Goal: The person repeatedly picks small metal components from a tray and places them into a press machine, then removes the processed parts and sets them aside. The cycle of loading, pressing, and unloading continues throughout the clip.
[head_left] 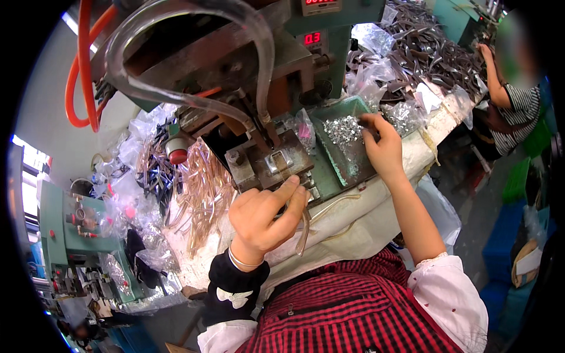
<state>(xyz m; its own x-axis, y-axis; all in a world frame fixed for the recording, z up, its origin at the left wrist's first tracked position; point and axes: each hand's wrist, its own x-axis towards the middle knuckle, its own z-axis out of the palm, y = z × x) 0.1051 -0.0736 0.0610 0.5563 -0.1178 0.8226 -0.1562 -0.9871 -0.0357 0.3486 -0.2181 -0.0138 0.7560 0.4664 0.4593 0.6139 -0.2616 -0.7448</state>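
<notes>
My left hand [265, 216] is closed on a narrow brownish translucent strap [304, 233], whose loose end hangs below the fingers. The index fingertip rests at the front edge of the machine's metal block [259, 163]. A shiny rectangular metal piece [278, 161] sits on that block beneath the press head [262, 134]. Over the right part of a green tray [329, 157] is my right hand [385, 147], its thumb and bent fingers slightly apart beside a heap of small silvery metal pieces [341, 130]. Nothing shows between those fingers.
Clear tubing [266, 65] loops down to the press head. A red button [176, 154] stands at its left, near a bundle of pale straps [200, 194]. Dark strips [415, 47] pile up at the far right, where another person [512, 100] works. Cloth [347, 226] covers the table edge.
</notes>
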